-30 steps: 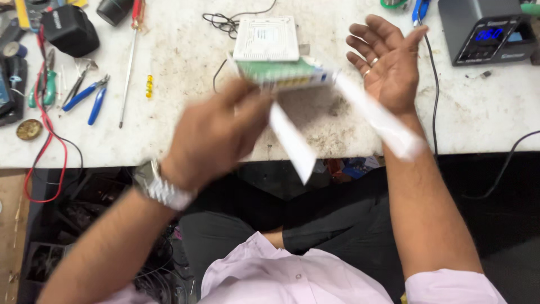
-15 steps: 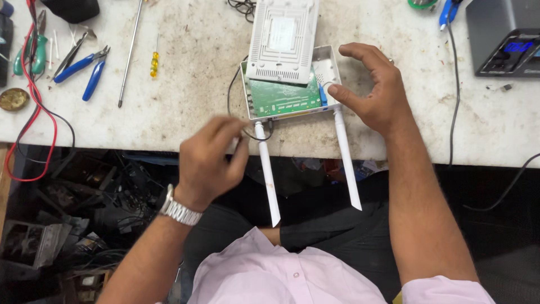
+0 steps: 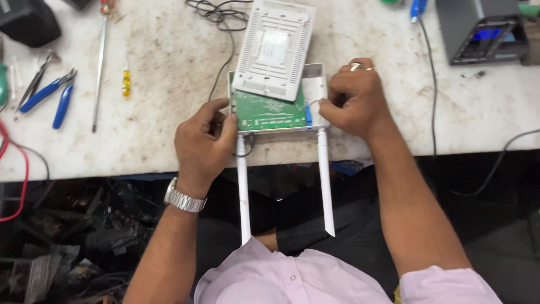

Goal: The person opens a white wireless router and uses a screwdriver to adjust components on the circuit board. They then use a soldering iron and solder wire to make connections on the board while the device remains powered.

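Note:
An opened white router base (image 3: 316, 90) lies at the near edge of the worn white workbench (image 3: 169, 84), its green circuit board (image 3: 264, 112) exposed. Two white antennas (image 3: 325, 186) hang off the bench edge toward me. The router's white vented lid (image 3: 275, 48) rests tilted across the far part of the base. My left hand (image 3: 205, 143), with a metal wristwatch, grips the base's left near corner by the left antenna. On the right side, my right hand (image 3: 354, 101) holds the base, fingertips at the board's blue edge part.
Blue-handled pliers (image 3: 56, 98), a long screwdriver (image 3: 100, 67) and a small yellow bit (image 3: 126, 83) lie at the left. A black cable (image 3: 216, 17) runs behind the lid. A grey instrument with a blue display (image 3: 484, 31) stands far right. Red wires (image 3: 22, 169) hang at the left edge.
My left hand rose from below the bench edge onto the router's left corner. My right hand shifted slightly along the right side. The view moved closer.

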